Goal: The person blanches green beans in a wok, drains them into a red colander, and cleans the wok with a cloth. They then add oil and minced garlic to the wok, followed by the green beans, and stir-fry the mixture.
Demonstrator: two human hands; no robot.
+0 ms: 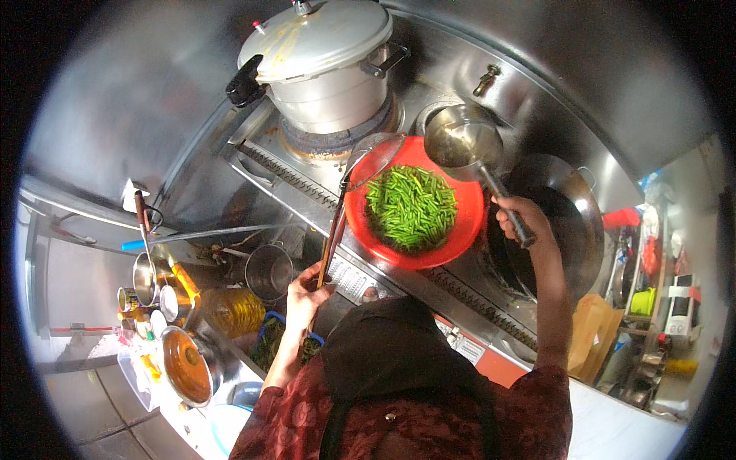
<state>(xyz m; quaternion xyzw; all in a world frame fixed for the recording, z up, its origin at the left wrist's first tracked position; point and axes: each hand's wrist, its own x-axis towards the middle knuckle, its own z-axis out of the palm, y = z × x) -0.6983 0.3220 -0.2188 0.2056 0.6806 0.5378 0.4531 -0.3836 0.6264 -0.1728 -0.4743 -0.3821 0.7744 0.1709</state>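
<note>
My left hand grips the long wooden handle of a wire mesh skimmer. Its round mesh overlaps the rim of a red plastic bowl at the upper left. Inside the bowl lies a pile of cut green beans. My right hand is closed around the dark handle of a large metal ladle. The ladle's round metal bowl overlaps the red bowl's upper right edge in view. Beneath my right arm stands a dark wok, partly hidden by the forearm.
A large pressure cooker stands on a burner behind the red bowl. A brass tap is on the steel back wall. At left are an empty-looking metal pot, an oil jug and a basin of brown liquid. Shelves stand at right.
</note>
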